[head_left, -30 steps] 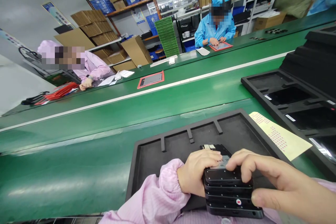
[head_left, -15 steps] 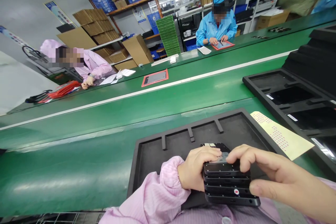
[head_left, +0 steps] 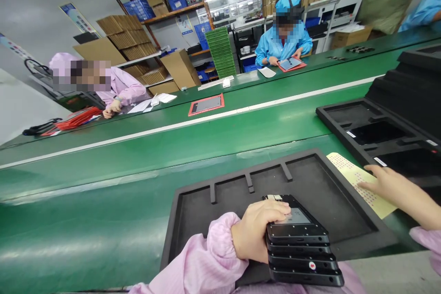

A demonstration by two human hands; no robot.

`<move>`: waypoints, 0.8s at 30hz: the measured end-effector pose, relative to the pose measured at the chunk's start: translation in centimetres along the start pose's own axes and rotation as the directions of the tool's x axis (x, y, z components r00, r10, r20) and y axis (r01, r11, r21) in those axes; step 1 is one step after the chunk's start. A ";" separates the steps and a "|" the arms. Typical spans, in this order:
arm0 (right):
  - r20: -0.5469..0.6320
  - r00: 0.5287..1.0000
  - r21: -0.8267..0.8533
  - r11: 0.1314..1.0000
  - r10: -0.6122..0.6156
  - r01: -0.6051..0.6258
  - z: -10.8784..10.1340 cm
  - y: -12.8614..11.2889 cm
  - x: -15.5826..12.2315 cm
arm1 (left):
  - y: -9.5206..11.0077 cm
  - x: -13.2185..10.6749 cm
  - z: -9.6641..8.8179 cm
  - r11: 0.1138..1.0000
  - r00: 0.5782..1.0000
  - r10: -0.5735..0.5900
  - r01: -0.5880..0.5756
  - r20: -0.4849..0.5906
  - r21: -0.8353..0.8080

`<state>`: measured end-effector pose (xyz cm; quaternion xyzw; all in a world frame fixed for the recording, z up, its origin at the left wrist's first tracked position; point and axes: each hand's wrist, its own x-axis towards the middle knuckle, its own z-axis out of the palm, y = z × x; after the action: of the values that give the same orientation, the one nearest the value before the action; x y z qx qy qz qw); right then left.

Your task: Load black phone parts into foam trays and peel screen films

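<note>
My left hand (head_left: 257, 227) is wrapped around the left side of a stack of black phone bodies (head_left: 299, 250). Several are piled up, offset like steps, and the top one shows a grey battery area; a small white and red sticker marks a lower one. The stack is held over the near edge of a black foam tray (head_left: 220, 211). Off to the right, my right hand (head_left: 392, 186) reaches over a pale yellow sheet of small dot stickers (head_left: 341, 163), thumb and index finger apart. Whether its fingertips touch the sheet I cannot tell.
Another black foam tray (head_left: 325, 117) at the right holds dark screens, beside stacked black trays (head_left: 403, 82). Across the green bench (head_left: 103, 220), two people work. A red-bordered pad with a grey device (head_left: 206, 104) lies on the far side.
My right hand has left the phone stack and moved right to the sticker sheet. My left hand still holds the stack. The person in blue has shifted their hands on the red pad.
</note>
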<state>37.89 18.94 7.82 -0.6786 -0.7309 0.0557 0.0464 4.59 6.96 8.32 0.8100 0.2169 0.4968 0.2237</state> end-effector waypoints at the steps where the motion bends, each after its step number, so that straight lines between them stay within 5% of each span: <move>1: 0.039 0.999 -0.017 1.000 0.009 -0.008 0.4 0.1 -0.2 | 0.1 0.0 -0.1 1.000 1.000 -0.003 0.003 0.007 0.002; 5: 0.094 0.991 -0.112 0.990 0.094 -0.083 1.0 -0.1 -0.8 | 0.1 -0.6 0.0 0.998 0.998 -0.051 0.051 0.023 0.026; 10: 0.135 0.966 -0.128 0.970 0.222 -0.205 0.2 0.5 0.3 | -1.2 -2.1 0.6 0.986 0.984 -0.136 0.123 -0.115 -0.110; 15: 0.200 0.966 -0.078 0.986 0.163 -0.150 -0.7 0.2 0.6 | -1.6 -2.5 0.3 0.962 0.973 -0.219 0.203 -0.074 -0.185; 24: 0.264 0.943 -0.042 0.979 0.204 -0.200 1.4 -1.6 2.4 | -0.9 -1.9 -0.1 0.960 0.967 -0.246 0.234 -0.068 -0.151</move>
<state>35.91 21.21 6.70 -0.7366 -0.6574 0.1456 -0.0636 3.61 6.64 6.48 0.7377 0.2873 0.5143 0.3297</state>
